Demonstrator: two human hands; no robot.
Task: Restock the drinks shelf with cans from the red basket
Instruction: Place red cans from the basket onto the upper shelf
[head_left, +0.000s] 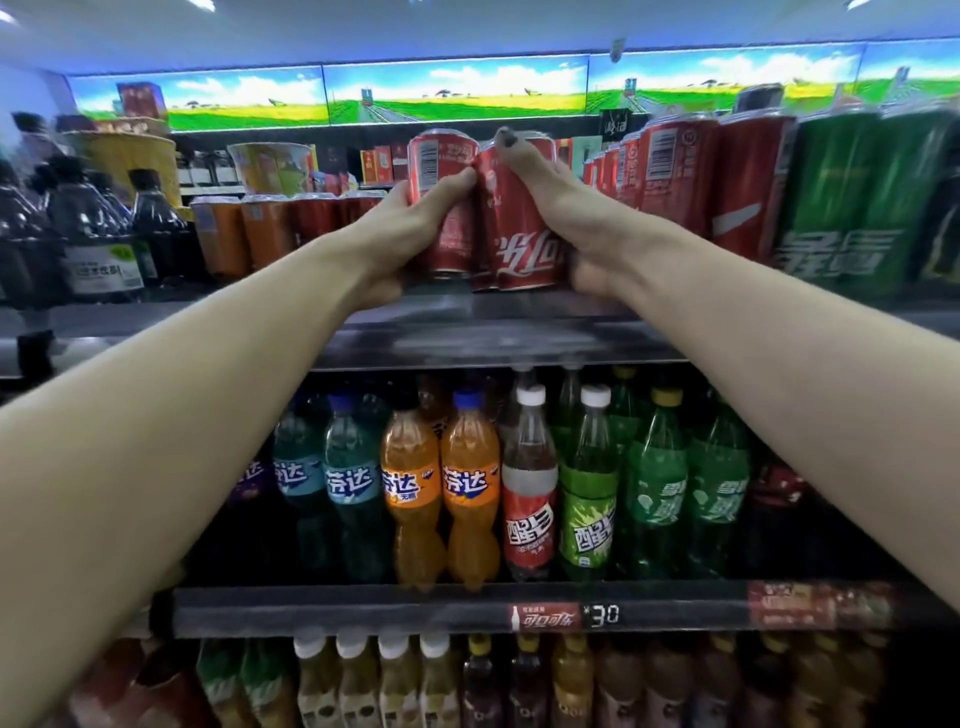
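Two tall red cola cans stand side by side on the top shelf (467, 317), touching each other. My left hand (410, 228) wraps the left can (441, 156), thumb across its front. My right hand (566, 208) grips the right can (519, 244), with one finger up over its rim. Both cans rest near the shelf's front edge. The red basket is out of view.
More red cans (675, 171) and green cans (857, 197) fill the shelf to the right. Orange and red cans (244, 234) and dark bottles (93, 234) stand left. Soda bottles (467, 488) crowd the shelf below, above a price rail (561, 616).
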